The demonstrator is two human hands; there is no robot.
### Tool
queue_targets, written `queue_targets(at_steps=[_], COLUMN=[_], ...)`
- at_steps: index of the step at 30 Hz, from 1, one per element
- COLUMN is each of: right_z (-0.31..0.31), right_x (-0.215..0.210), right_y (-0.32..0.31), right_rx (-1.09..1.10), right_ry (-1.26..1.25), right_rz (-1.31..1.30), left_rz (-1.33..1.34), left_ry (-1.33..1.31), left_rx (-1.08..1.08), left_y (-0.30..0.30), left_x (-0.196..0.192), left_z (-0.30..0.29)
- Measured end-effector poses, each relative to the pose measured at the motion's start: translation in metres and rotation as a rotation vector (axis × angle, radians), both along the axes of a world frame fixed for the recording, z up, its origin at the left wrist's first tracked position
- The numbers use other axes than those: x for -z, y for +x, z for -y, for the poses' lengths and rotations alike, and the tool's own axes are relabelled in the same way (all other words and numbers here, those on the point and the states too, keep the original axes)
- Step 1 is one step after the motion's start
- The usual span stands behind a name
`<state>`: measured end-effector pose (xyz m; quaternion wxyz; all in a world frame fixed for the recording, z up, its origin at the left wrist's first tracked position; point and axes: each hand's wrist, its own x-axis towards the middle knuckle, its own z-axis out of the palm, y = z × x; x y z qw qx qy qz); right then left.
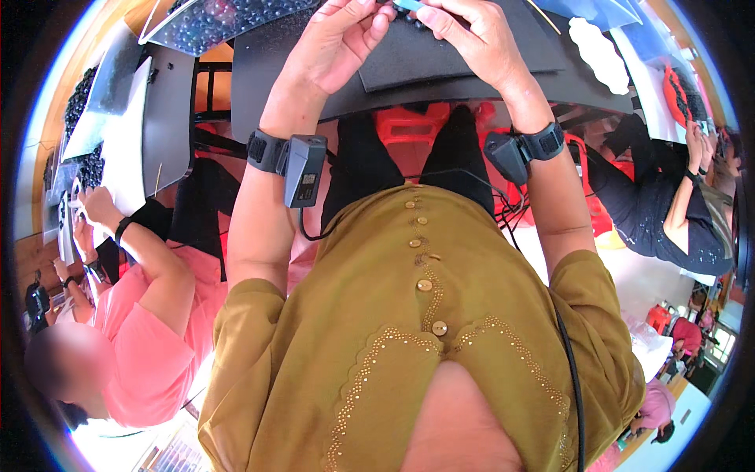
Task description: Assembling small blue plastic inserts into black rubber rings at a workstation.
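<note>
Both my hands work close together at the top edge of the head view, over a black mat (pixel 440 63) on a dark table. My right hand (pixel 476 35) pinches a small light-blue piece (pixel 407 5) between thumb and finger; its kind is unclear and the picture's edge cuts it off. Fingers curled and palm partly turned up, my left hand (pixel 342 43) has its fingertips beside that piece. What those tips hold, if anything, is too small to make out. Several tiny dark pieces (pixel 410 20) lie below the blue piece, between my hands.
A clear tray (pixel 189 35) of dark round beads stands left of my hands. On the right lie a white scalloped piece (pixel 598 55) and a thin stick (pixel 544 17). Co-workers sit on both sides, one in a pink top (pixel 157 315). Cables run from my wrist devices.
</note>
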<state>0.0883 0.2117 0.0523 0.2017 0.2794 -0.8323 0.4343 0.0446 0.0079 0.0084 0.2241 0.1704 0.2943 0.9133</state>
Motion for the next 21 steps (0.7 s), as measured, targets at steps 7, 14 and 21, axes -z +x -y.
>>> queue_targets(at_steps=[7,14,21], right_z=[-0.007,0.000,-0.005], right_x=[0.027,0.031,0.032], right_y=[-0.010,-0.012,-0.040], right_rx=[-0.014,-0.047,-0.082], right_ry=[-0.048,-0.042,-0.070], right_rz=[-0.003,0.024,-0.063], left_rz=[-0.113,-0.049,-0.096], left_ry=[-0.026,-0.038,-0.084], left_rx=[0.044,0.041,0.037], left_y=[-0.006,0.000,-0.021], left_x=[0.012,0.020,0.011], left_z=[0.008,0.012,0.007])
